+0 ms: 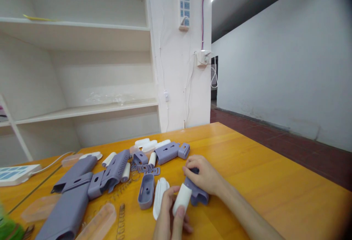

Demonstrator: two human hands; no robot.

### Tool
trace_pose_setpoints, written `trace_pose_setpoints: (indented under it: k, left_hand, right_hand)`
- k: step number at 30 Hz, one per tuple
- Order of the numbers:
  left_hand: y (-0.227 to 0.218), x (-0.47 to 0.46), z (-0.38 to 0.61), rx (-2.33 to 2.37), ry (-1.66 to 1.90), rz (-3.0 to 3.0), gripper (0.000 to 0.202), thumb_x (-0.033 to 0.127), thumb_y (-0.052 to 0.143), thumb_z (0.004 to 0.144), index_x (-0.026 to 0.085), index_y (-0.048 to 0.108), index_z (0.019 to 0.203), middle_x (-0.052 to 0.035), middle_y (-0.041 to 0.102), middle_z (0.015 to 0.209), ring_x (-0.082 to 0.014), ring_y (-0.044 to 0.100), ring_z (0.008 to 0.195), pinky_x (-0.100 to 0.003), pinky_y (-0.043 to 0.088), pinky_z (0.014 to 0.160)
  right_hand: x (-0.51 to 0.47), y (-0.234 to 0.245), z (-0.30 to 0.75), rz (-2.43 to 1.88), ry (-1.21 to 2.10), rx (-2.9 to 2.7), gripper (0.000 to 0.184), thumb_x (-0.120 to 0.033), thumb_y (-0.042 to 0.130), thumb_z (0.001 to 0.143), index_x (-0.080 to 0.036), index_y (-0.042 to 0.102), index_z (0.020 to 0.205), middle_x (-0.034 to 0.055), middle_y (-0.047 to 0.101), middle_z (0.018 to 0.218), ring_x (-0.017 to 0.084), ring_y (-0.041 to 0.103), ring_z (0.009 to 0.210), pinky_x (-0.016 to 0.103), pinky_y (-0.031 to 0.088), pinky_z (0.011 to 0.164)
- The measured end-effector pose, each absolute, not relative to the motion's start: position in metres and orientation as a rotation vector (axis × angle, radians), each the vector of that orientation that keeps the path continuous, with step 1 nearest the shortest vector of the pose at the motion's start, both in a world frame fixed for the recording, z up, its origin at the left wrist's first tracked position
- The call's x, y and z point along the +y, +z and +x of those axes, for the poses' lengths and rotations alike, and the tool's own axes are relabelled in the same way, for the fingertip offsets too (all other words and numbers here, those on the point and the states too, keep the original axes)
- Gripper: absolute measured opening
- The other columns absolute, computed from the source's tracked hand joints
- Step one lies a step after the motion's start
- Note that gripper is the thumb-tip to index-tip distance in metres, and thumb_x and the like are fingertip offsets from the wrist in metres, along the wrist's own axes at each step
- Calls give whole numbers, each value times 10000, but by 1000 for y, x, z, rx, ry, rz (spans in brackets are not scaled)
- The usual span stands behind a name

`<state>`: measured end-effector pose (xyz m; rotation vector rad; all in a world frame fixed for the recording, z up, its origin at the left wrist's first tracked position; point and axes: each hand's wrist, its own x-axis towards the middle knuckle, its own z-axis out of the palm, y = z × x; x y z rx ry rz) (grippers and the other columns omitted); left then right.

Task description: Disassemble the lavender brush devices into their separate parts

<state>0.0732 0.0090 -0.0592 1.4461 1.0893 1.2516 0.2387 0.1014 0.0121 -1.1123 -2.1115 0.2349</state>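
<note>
Cylinder (182,199), white and short, is pinched by the left grip (166,214), its long side tipped away and right toward the purple plastic case (198,195), which the right grip (205,175) clasps just beside it at the counter (247,166).

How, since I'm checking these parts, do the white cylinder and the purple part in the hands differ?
The white cylinder is in the left hand; the purple part is in the right hand. The white cylinder looks plain and rounded, while the purple part has an uneven, notched lower edge. The right hand covers much of the purple part; the white cylinder is mostly exposed. Both are handheld, close together.
</note>
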Motion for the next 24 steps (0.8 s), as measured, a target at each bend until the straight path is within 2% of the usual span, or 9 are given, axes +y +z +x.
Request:
trace_pose_setpoints:
  k: [4,6,8,11,14,17,19,22,24]
  left_hand:
    - [-33,26,43,989,1091,1499,579,637,384,950,202,395,1332,-40,607,901,-191,679,727,-347,571,746]
    - [-19,34,25,1046,1061,1601,479,553,399,980,206,438,1309,-25,607,912,-178,673,775,-335,536,839]
    - [-10,41,9,1121,1051,1648,444,521,368,999,221,444,1317,-9,617,889,-177,669,794,-327,512,867]
    - [-9,49,-4,1237,1089,1710,478,531,329,1002,217,440,1346,-5,627,830,-193,653,779,-335,503,842]
    - [-16,46,0,1396,1111,1804,531,534,334,993,211,443,1399,-56,674,917,-220,655,831,-353,499,861]
    - [-21,36,11,1487,1077,1995,590,439,367,988,214,292,1528,-123,661,1172,-246,654,1000,-372,479,953]
    - [-22,30,16,1569,967,2170,645,331,398,957,195,226,1563,-157,637,1239,-274,641,1072,-397,478,969]
    - [-18,24,18,1742,686,2379,642,236,461,871,191,400,1509,-183,649,1222,-336,632,1101,-454,489,952]
    - [-15,23,17,1797,572,2427,563,268,470,872,197,527,1428,-183,669,1194,-364,633,1098,-487,496,939]
  right_hand:
    - [100,17,246,-1044,255,-2143,336,-260,534,939,-209,707,656,25,694,812,170,624,810,294,432,821]
    - [96,21,244,-1160,109,-2089,240,-290,577,912,-216,731,744,53,693,939,215,614,946,355,412,915]
    - [90,25,239,-1436,-74,-1952,195,-350,607,882,-207,738,869,122,665,1031,296,581,1027,451,410,915]
    - [78,26,227,-1918,-203,-1717,404,-523,613,838,-151,710,964,243,620,1034,428,541,1035,553,436,798]
    - [68,24,217,-2107,-58,-1685,569,-608,573,811,-121,675,1084,263,613,1047,462,544,1042,576,459,759]
    - [65,23,218,-1909,157,-1948,615,-428,591,775,-153,562,1324,217,606,1214,413,538,1151,581,446,878]
    - [65,23,224,-1652,239,-2190,721,-253,578,703,-221,481,1416,151,537,1395,357,482,1277,593,354,1025]
    - [67,23,230,-1452,220,-2313,770,-183,541,684,-253,450,1445,91,465,1499,310,401,1372,618,134,1146]
    - [70,22,231,-1438,200,-2274,747,-255,572,735,-232,429,1467,109,510,1453,317,426,1343,605,122,1148]
